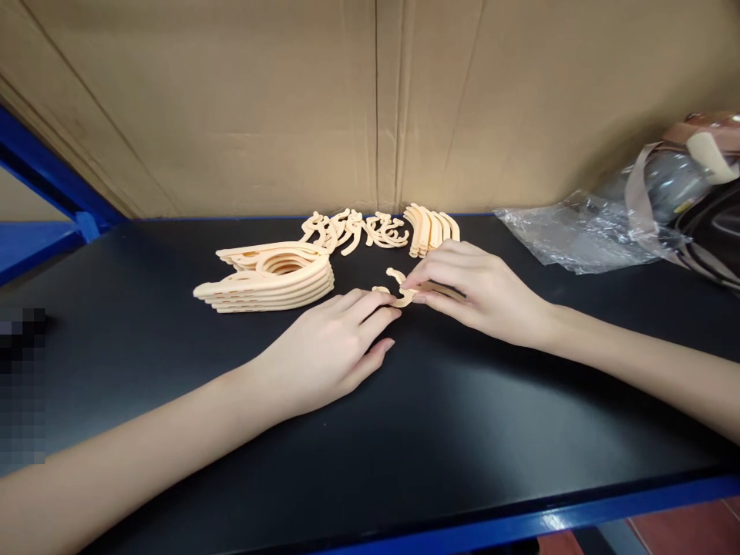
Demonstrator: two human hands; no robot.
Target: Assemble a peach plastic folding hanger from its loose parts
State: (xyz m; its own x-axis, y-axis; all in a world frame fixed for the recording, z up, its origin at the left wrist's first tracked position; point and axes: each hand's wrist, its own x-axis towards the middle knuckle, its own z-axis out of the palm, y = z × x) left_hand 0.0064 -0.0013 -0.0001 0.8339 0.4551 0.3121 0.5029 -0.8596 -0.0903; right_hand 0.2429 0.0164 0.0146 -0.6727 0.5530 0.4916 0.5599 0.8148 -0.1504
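Both my hands meet at the middle of a black table [462, 416]. My right hand [479, 289] pinches a small peach plastic hook piece [400, 287] that lies on the table. My left hand [327, 347] rests flat beside it, its fingertips touching the same piece. A stack of peach plastic hanger bodies [269, 277] lies just left of the hands. Behind them sits a loose pile of small hooks [352, 229] and a row of curved peach arms [431, 227].
A cardboard wall [370, 100] closes the back of the table. Crumpled clear plastic wrap [578, 231] and a bagged dark object [694, 193] lie at the right. Blue shelf framing [52, 185] runs along the left and the front edge.
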